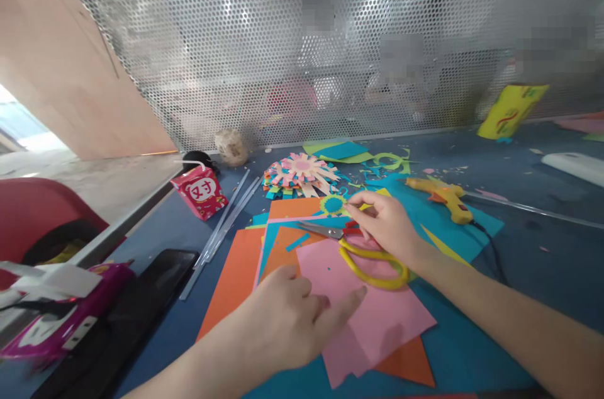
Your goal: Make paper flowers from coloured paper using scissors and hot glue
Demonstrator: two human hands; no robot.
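My left hand (292, 314) rests on a pink paper sheet (377, 317), fingers curled with the forefinger stretched flat on the sheet. My right hand (384, 223) reaches forward over yellow-handled scissors (363, 248) that lie on the paper. Its fingertips pinch at a small blue disc with a yellow-green fringed rim (333, 204). Orange (236, 273) and blue sheets lie under the pink one.
A layered paper flower (301, 172) lies beyond the sheets, a yellow glue gun (441, 194) to the right, a red drink carton (201, 191) and clear glue sticks (226, 219) to the left. A perforated metal screen (330, 40) closes the back; people sit behind it.
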